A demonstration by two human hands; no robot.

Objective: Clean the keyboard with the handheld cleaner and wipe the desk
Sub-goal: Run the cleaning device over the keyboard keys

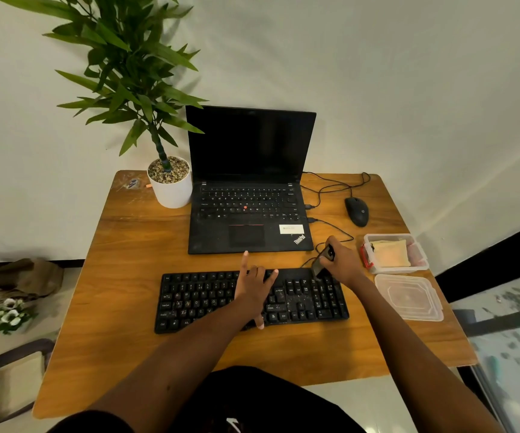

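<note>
Cleaning under way: our right hand grasps the cleaner at the right end of the keyboard, left hand flat on its middle; desk seemingly unwiped.

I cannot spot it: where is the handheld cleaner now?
In the head view, the right hand grips the handheld cleaner at the far-right corner of the keyboard.

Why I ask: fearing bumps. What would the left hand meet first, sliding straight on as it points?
Probably the laptop, its front edge; the left hand rests on the keyboard.
</note>
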